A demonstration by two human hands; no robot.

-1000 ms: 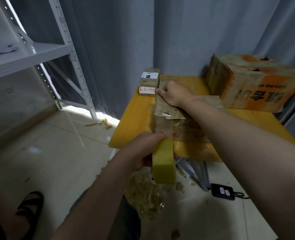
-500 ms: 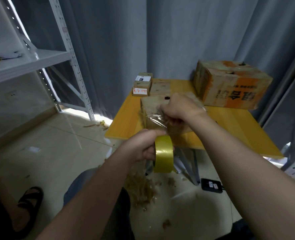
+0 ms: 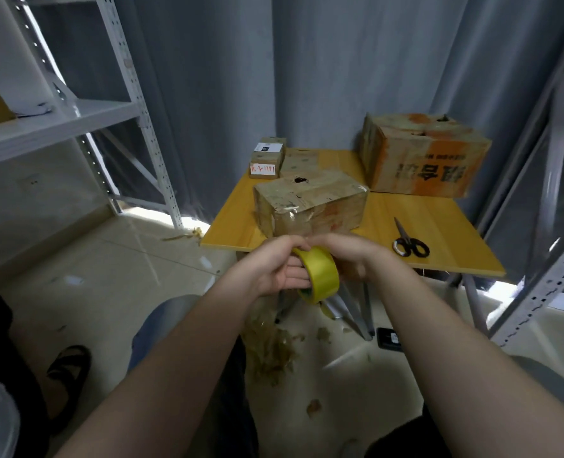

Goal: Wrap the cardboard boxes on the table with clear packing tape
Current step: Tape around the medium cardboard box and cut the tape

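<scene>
A yellowish roll of packing tape [image 3: 320, 274] is held in front of the table's near edge. My left hand [image 3: 275, 267] grips the roll with fingers through its core. My right hand [image 3: 346, 256] is curled against the roll's top right, pinching at its rim. Just beyond them a tape-covered cardboard box [image 3: 310, 201] sits near the front of the yellow table [image 3: 439, 226]. A large orange-printed box [image 3: 423, 153] stands at the back right, and small boxes [image 3: 267, 161] lie at the back left.
Black-handled scissors [image 3: 408, 241] lie on the table to the right of the hands. Metal shelving [image 3: 75, 120] stands at left, another rack [image 3: 545, 259] at right. Tape scraps [image 3: 274, 345] and a black device [image 3: 388, 338] lie on the floor under the table.
My right hand left the box and came down to the tape roll. Both hands drew back from the box toward me. The view pulled back, showing the scissors.
</scene>
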